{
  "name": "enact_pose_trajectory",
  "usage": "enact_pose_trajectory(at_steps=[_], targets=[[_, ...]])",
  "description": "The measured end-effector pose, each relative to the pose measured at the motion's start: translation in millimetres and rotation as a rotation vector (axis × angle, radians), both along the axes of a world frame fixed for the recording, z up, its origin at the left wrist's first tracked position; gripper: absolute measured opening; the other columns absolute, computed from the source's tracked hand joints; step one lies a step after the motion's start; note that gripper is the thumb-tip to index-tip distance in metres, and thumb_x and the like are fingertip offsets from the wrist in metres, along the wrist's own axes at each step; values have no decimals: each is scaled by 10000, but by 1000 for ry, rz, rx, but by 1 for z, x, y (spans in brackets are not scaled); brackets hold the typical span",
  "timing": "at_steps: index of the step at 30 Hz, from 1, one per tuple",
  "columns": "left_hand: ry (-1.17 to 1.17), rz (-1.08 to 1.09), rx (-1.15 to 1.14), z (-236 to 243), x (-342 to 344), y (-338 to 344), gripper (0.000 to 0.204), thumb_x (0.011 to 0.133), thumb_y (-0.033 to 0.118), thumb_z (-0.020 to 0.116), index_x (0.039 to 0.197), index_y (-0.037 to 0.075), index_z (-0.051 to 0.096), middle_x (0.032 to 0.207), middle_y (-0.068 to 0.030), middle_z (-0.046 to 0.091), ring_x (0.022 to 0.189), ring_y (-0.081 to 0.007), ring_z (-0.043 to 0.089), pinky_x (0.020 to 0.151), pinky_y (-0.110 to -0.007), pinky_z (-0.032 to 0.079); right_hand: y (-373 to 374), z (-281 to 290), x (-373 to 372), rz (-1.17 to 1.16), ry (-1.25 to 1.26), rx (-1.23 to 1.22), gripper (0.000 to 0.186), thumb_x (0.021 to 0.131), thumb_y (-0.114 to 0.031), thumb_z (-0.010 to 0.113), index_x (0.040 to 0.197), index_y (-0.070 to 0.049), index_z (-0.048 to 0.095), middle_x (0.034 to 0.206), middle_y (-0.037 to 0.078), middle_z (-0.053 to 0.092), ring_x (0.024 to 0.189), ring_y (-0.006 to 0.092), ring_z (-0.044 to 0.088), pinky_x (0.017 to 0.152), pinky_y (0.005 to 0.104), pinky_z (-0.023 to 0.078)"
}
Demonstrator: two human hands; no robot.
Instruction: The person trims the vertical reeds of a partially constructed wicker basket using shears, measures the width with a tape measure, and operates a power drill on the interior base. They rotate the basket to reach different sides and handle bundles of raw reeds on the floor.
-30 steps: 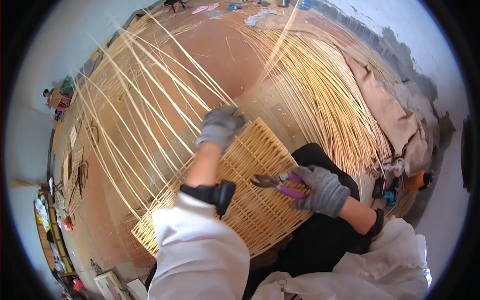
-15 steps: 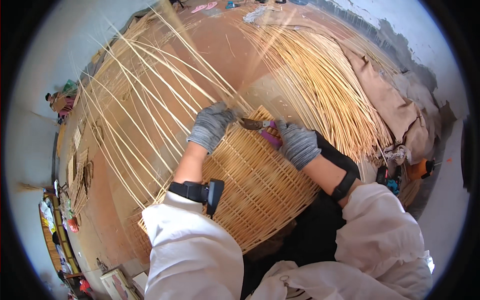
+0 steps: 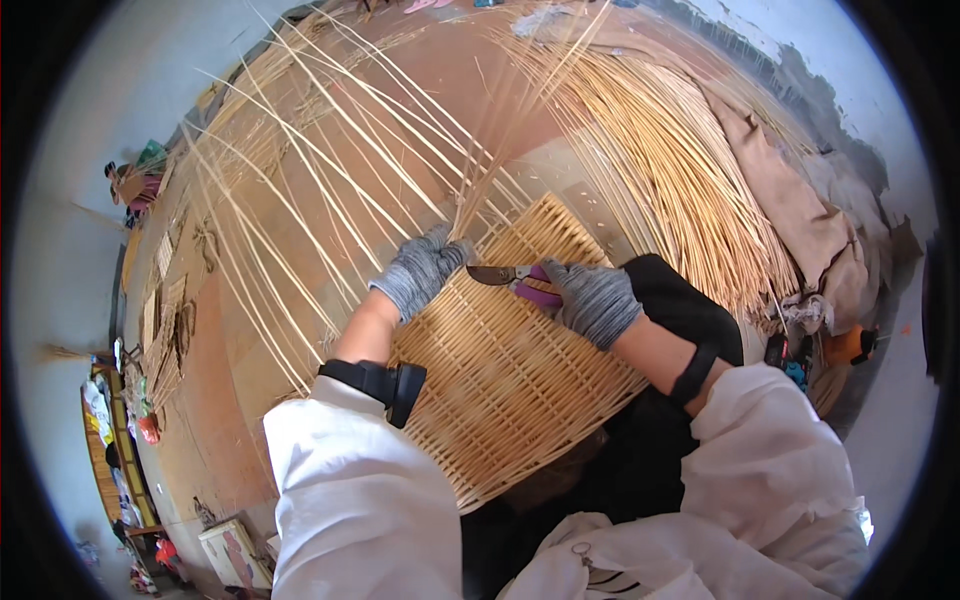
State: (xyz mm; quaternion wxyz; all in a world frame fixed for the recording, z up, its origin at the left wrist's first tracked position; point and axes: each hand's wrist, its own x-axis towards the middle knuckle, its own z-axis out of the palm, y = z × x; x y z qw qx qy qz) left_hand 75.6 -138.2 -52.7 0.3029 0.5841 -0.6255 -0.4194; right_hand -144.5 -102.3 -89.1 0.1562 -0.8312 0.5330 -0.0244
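Curving along the left edge, a pale wall (image 3: 60, 300) is rising behind a cluttered shelf (image 3: 103, 480) at lower left, while a reddish-brown floor (image 3: 225, 335) is spreading rightward. Thin, pale rods (image 3: 291, 128) are fanning across the upper left; a close-ribbed woven wicker panel (image 3: 520, 360) is lying slanted at centre; a sheaf of smooth tan rods (image 3: 680, 180) and a crumpled brown cloth (image 3: 775, 190) are filling the upper right. The gray-gloved left hand (image 3: 418, 272) is curling its fingers beside motion-blurred rods (image 3: 497, 150); I cannot tell whether it is gripping them. The gray-gloved right hand (image 3: 597, 303) is holding purple-handled pruning shears (image 3: 520, 273), blade pointing left, over the panel.
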Motion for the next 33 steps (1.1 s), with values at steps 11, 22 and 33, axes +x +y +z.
enact_pose_trajectory(at_steps=[11, 22, 33], targets=[[-67, -35, 76, 47, 27, 26, 290, 837, 228, 511, 1003, -8, 536, 826, -48, 576, 733, -120, 504, 688, -235, 423, 3, -9, 36, 19, -80, -149, 536, 638, -323, 648, 1083, -91, 457, 826, 128, 554, 735, 280, 567, 623, 381, 458], [139, 107, -68, 54, 58, 56, 300, 830, 282, 521, 952, 9, 549, 857, -41, 593, 825, -113, 527, 752, -241, 416, 25, -12, 54, 112, -112, -493, 610, 598, -345, 660, 1050, 20, 473, 843, 140, 552, 763, 258, 554, 657, 368, 444], [565, 260, -63, 72, 93, 85, 234, 832, 254, 519, 913, 35, 540, 747, -59, 569, 604, -130, 536, 550, -206, 431, 49, -25, 92, 102, -120, -37, 583, 643, -396, 631, 1077, -45, 459, 878, 143, 568, 799, 273, 564, 674, 392, 449]])
